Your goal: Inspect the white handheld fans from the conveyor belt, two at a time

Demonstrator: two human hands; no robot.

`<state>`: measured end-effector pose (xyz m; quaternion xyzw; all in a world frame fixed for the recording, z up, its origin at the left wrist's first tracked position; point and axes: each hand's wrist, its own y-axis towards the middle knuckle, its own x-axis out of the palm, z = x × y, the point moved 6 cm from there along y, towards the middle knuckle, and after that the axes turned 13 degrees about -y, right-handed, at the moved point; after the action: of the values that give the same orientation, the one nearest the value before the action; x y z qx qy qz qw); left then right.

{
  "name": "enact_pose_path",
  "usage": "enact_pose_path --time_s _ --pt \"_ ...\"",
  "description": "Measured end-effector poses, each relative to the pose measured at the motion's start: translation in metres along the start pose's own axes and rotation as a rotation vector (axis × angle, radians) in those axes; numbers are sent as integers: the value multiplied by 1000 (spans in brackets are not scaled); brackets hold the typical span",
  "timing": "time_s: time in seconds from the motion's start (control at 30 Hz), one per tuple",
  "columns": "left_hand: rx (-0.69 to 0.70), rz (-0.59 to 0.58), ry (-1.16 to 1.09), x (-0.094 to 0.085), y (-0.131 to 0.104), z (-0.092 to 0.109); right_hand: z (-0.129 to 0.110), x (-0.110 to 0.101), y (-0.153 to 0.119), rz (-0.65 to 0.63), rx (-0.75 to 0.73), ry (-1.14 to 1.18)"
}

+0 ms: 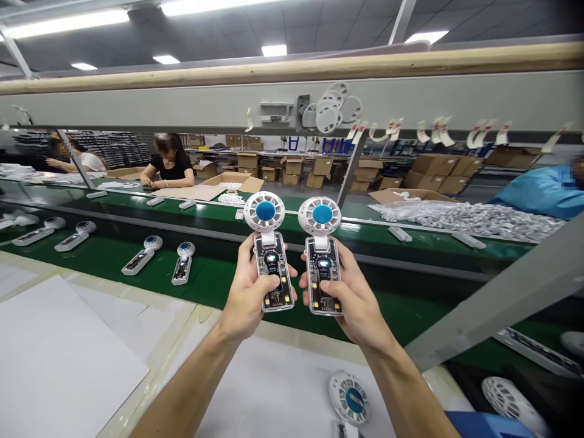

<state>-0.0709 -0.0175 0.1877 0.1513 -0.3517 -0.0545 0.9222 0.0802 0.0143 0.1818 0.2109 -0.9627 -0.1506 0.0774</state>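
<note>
Two white handheld fans with round heads, blue centres and exposed black circuit boards are held upright side by side. My left hand is wrapped round the left fan, its thumb pressed on the board. Round the right fan my right hand is closed, thumb also on the board. A small light glows on each board. The two fans do not touch. Below them, another fan lies on the white work surface, partly cut off by the frame's bottom edge.
Several similar fans, one of them here, lie on the green conveyor. A grey metal post slants across the right. White sheets cover the left table. Across the line sit people near cartons and a heap of white parts.
</note>
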Motion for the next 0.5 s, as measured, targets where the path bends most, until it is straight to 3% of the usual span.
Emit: enact_pose_path --time_s 0.3,0.5 --pt "-58 -27 -14 2 -1 -2 0 -1 -3 -17 10 -30" --pt "-31 -35 -1 8 -8 4 -4 -2 -5 93 -43 -70"
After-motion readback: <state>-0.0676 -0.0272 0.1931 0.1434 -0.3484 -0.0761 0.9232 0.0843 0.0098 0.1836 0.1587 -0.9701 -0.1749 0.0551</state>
